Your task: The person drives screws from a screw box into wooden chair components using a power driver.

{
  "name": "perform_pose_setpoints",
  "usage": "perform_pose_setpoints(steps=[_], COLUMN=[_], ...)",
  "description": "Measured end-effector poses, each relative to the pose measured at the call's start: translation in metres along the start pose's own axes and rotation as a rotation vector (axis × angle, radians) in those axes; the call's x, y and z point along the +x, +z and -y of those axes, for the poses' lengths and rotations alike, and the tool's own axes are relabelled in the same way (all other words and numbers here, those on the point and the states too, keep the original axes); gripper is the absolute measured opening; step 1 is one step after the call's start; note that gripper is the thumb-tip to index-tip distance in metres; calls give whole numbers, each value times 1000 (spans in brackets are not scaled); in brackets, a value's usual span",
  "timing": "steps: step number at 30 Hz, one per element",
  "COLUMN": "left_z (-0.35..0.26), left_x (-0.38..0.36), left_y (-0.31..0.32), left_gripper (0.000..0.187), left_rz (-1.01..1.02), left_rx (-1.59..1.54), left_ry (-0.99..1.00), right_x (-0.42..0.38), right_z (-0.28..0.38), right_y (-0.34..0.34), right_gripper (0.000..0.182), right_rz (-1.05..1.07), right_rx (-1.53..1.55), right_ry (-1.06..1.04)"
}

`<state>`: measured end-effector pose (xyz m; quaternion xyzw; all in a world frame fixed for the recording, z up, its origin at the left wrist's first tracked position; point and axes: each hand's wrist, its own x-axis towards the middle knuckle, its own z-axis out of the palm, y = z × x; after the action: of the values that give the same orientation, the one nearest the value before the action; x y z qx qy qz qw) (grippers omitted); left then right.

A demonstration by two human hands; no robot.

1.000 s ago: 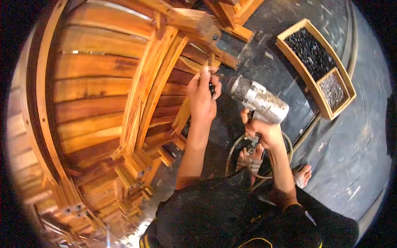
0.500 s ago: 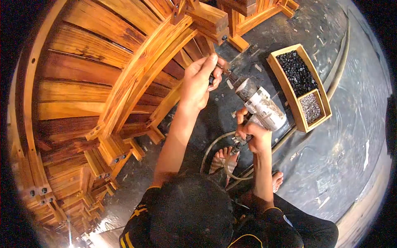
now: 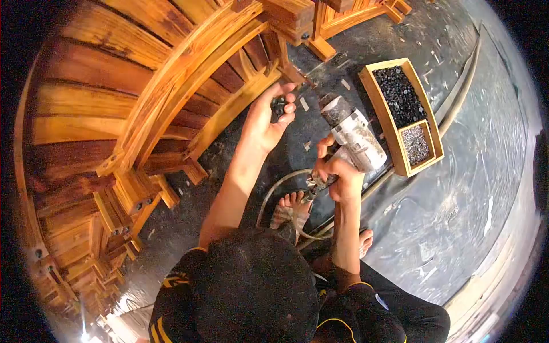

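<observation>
My right hand (image 3: 343, 174) grips the handle of a silver pneumatic impact driver (image 3: 361, 143), whose bit points up and left toward the wooden furniture. An air hose (image 3: 273, 191) runs from the base of the handle. Curled loosely, palm upward, my left hand (image 3: 264, 123) cradles several small black caps (image 3: 278, 106). Its fingertips are close to the lower side of a wooden piece (image 3: 291, 73) near the bit's tip. Slatted wooden furniture (image 3: 200, 80) stands to the left of this hand.
A divided wooden box (image 3: 393, 134) lies on the dark floor sheet to the right, with black caps (image 3: 403, 94) in the large compartment and small silver screws (image 3: 416, 146) in the other. A thick hose (image 3: 457, 108) passes behind it. More wooden furniture (image 3: 354, 20) stands ahead.
My left hand has drawn back from the driver's bit, and its fingers have loosened, revealing the black caps. The driver stays in my right hand. The whole view has shifted slightly.
</observation>
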<state>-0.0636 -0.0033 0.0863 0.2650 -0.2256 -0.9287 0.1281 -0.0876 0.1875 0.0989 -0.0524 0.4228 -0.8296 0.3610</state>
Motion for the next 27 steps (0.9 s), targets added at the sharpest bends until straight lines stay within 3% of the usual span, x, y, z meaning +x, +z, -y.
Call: perform_pose_setpoints(steps=[3,12,27], left_z=[-1,-13,-12], left_x=[6,1,11], left_y=[-20,-14,-4], left_gripper=[19,24,23], left_rz=[-46,80,44], left_rx=[-86,161,211], left_ry=[-49,73,141], right_x=[-1,-4,-3], right_z=[2,-3,1], right_y=[-1,-4,5], right_gripper=[35,36,38], right_rz=[1,33,-4], right_rx=[11,14,-1], right_ry=[13,33,57])
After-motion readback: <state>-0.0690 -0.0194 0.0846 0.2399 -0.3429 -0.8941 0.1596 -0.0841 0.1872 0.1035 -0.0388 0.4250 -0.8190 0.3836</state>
